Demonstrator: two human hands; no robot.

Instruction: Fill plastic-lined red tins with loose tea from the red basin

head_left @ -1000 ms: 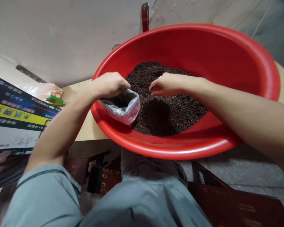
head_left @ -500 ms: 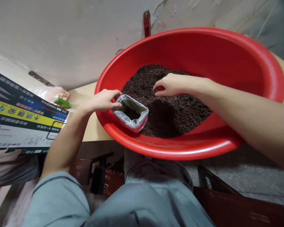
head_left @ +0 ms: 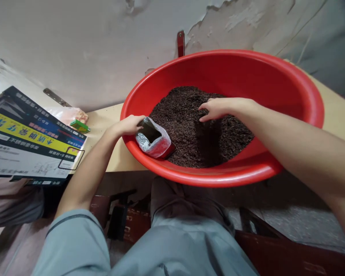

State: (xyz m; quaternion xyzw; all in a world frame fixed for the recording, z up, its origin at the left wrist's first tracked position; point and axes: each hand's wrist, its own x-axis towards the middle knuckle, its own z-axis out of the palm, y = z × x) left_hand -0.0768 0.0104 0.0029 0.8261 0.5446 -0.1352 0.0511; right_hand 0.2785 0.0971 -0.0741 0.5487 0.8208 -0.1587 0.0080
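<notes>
Compared with 0.5 s earlier: the mouth of the silvery pouch (head_left: 160, 145) now leans toward the left rim of the red basin (head_left: 227, 179); before, it faced more upward and showed dark matter inside. The right hand (head_left: 214, 109) has uncurled, its fingers straighter than in the previous frame. The whole view has also shifted, so the basin appears lower.

Left hand (head_left: 133, 124): thumb and fingers closed on the pouch's upper left edge, at the basin's left rim. Right hand: fingers part-spread, thumb apart, nothing seen in the grasp; positioned above the dark grains (head_left: 186, 115) with its shadow on them. Contact with the grains cannot be told.

Containers. Basin: on the worktop (head_left: 105, 151), near rim reaching past the front edge; grains heaped over its floor, mostly left of centre, bare red wall at right. Pouch: inside the basin at the near left wall, beside the heap, tilted, mouth open; interior in shade, fill level not readable. Clear bag (head_left: 66, 114): toward the worktop's back edge, left of the basin, contents unclear. Small green box (head_left: 79, 125): just in front of it. Printed carton (head_left: 31, 143): at the worktop's left end.
</notes>
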